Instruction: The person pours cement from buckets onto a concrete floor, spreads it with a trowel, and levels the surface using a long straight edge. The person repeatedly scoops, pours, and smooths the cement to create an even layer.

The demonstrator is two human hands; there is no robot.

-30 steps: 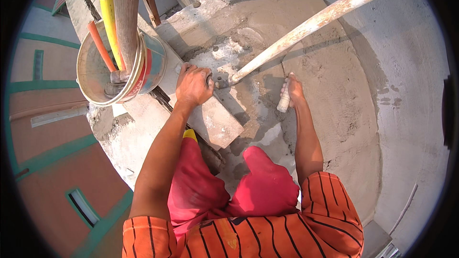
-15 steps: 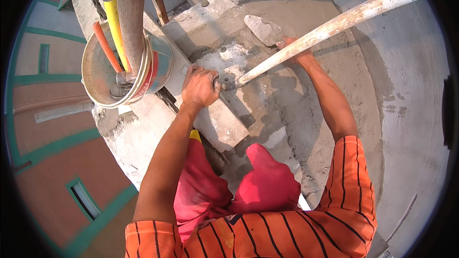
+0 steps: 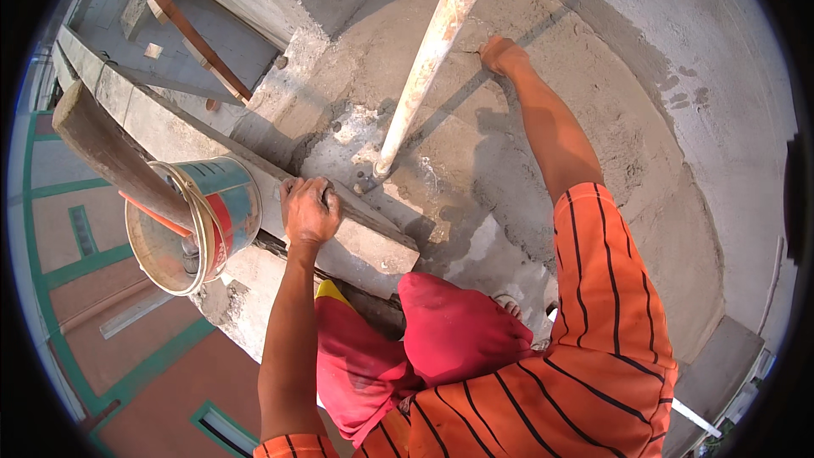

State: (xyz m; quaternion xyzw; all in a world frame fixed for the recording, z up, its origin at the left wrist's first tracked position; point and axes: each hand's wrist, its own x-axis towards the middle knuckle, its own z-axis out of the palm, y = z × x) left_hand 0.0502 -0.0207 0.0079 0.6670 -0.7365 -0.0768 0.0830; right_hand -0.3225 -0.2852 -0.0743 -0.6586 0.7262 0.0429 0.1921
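My left hand (image 3: 310, 210) is bent over the top of a long, narrow concrete ledge (image 3: 373, 246), its fingers curled against it. Stretched farther forward, my right hand (image 3: 504, 56) is closed on a trowel. Its blade is hardly visible now, seen nearly edge-on at the wet mortar. Grey mortar (image 3: 585, 102) spreads around that hand in a broad curved patch. Between my hands a whitish, rust-stained pole (image 3: 432, 68) slants up from the floor, apart from both.
A bucket (image 3: 242, 195) left of my left hand holds a wooden handle (image 3: 110, 144) and an orange rod (image 3: 153, 212). A brown bar (image 3: 191, 30) leans at the far left. A smooth grey wall (image 3: 729, 119) curves along the right. Beyond the ledge, a building (image 3: 119, 297) shows at left.
The view has swung, so the pole and bucket appear shifted left. My right hand has moved forward over the mortar, and the trowel's blade, plain before, is nearly out of sight. My left hand stays on the ledge.
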